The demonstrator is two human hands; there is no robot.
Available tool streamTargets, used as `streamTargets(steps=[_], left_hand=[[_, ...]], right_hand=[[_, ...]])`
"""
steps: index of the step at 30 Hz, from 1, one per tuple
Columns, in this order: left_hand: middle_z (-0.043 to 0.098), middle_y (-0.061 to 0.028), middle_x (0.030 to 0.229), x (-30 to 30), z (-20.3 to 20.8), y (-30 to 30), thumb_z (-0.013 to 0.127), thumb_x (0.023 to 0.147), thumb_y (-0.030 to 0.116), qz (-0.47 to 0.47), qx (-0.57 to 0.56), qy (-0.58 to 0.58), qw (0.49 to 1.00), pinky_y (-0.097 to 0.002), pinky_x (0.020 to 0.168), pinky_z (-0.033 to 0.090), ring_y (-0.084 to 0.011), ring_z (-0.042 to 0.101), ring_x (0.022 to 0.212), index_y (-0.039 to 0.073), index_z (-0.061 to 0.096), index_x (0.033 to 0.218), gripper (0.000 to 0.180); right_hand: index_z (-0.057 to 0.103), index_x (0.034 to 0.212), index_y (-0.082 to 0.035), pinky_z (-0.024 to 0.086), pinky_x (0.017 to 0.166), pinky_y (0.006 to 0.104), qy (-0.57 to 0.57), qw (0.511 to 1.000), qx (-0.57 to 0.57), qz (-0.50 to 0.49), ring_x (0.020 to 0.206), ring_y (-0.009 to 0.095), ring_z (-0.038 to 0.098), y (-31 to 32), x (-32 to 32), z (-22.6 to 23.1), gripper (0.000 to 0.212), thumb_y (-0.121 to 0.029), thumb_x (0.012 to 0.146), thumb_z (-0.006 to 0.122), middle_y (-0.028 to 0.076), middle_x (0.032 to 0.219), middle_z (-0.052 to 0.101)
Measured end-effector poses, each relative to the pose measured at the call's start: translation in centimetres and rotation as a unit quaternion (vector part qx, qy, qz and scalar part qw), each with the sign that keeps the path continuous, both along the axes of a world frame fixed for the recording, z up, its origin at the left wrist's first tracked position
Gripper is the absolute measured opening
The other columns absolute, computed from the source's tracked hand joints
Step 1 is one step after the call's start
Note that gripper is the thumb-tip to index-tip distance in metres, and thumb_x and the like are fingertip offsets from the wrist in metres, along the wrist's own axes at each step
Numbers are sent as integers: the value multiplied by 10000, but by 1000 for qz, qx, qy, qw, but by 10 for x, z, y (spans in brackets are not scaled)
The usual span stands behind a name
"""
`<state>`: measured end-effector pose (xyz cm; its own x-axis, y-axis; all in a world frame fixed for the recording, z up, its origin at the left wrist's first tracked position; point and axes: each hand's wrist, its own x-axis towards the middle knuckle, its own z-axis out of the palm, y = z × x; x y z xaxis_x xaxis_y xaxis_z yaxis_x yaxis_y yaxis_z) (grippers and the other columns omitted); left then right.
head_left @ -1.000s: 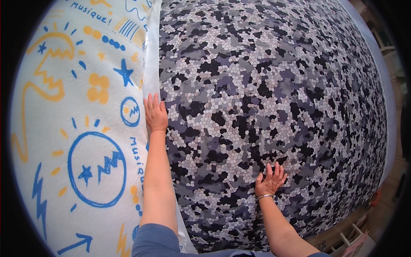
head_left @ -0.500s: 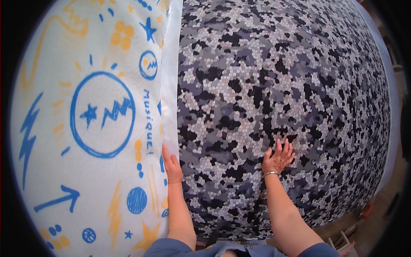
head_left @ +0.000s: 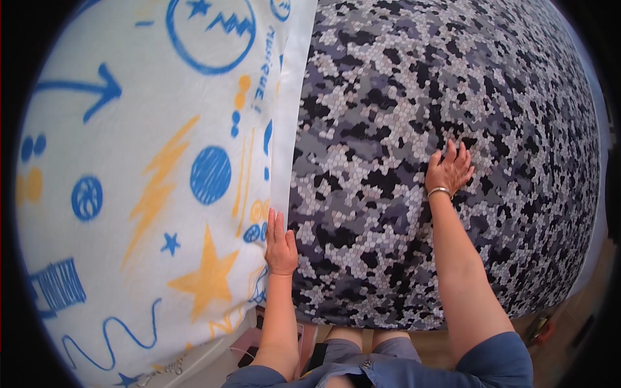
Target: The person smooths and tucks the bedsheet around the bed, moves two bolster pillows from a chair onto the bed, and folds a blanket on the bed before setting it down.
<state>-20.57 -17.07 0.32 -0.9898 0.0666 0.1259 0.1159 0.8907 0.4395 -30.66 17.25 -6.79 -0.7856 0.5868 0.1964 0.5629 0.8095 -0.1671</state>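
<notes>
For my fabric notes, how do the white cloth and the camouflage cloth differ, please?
The white cloth bears spaced blue and yellow drawings; the camouflage cloth, dense grey, black and pale patches. The camouflage cloth fills more of the view than the white cloth. Both are patterned.

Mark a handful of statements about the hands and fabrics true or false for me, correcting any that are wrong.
1. The left hand lies at the pale strip between the two patterned fabrics. True.
2. The right hand is clenched into a fist. False: its fingers are extended and spread over the camouflage-patterned fabric.
3. A large yellow star is on the white fabric, left of the left hand. True.
4. The bracelet is on the left wrist. False: it is on the right wrist.
5. The camouflage-patterned fabric lies to the left of the white fabric. False: it lies to the right.
6. The person's sleeves are blue. True.
</notes>
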Motion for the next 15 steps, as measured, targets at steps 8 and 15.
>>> streamTargets(steps=[8,15], left_hand=[[277,-209,1288,141,-45,-108,302,895,198,109,59,-157,980,-338,993,180,-322,233,1212,-58,265,1233,426],[458,-187,1134,175,-24,-93,389,844,251,173,-10,-141,975,-414,851,346,-353,422,1028,25,454,1103,350]], right_hand=[[371,1194,-198,81,999,446,-47,997,-54,38,1245,223,155,0,4,-1,432,-373,800,338,54,1308,268],[490,1002,-74,376,826,396,41,915,-127,380,984,305,455,-89,107,44,314,-155,705,554,145,1064,478]])
